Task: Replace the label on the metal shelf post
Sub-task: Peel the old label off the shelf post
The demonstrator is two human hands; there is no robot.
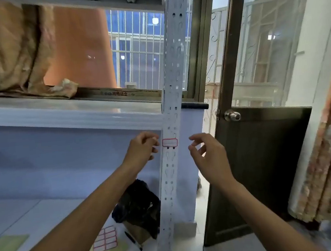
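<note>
Noted label [170, 142] stuck flat on metal shelf post [171, 112], centre frame. Left hand [142, 149] loosely curled, right hand [206, 151] half open, both empty. Judged thin, tearable; best lifted from a corner.

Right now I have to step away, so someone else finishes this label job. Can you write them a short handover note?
Left hand: loosely curled just left of the post, holding nothing that I can make out.
Right hand: open, fingers spread, right of the post, empty.
A red-bordered label is stuck on the metal shelf post, blank as far as I can see.
The sheet of spare labels and a black pen lie on the surface below.
I cannot tell whether this label is the old one or the new; check first.
</note>
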